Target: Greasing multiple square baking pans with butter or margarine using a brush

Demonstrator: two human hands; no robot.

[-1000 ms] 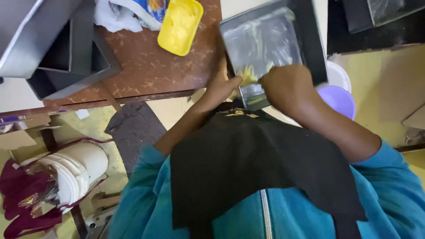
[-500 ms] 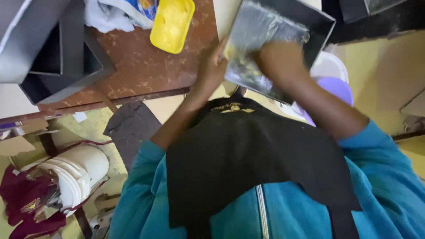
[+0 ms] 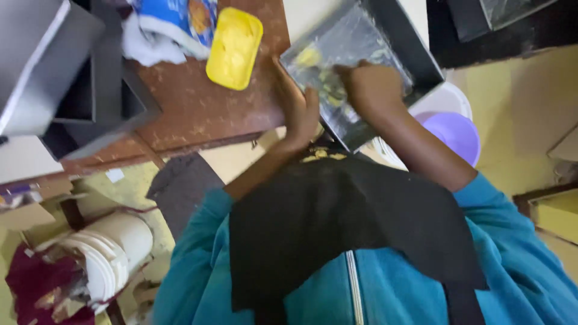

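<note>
The left hand point(image 3: 301, 111) steadies the near edge of a dark metal baking tray point(image 3: 361, 66) on the counter point(image 3: 198, 102) while the right hand point(image 3: 370, 87), closed, rubs yellow grease inside; stiff, probably slippery, best gripped by its rim

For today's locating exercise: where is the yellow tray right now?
In the head view the yellow tray lies upper centre on the brown table, left of the left hand and the dark baking tin, beside the blue-and-white cloth.
</note>
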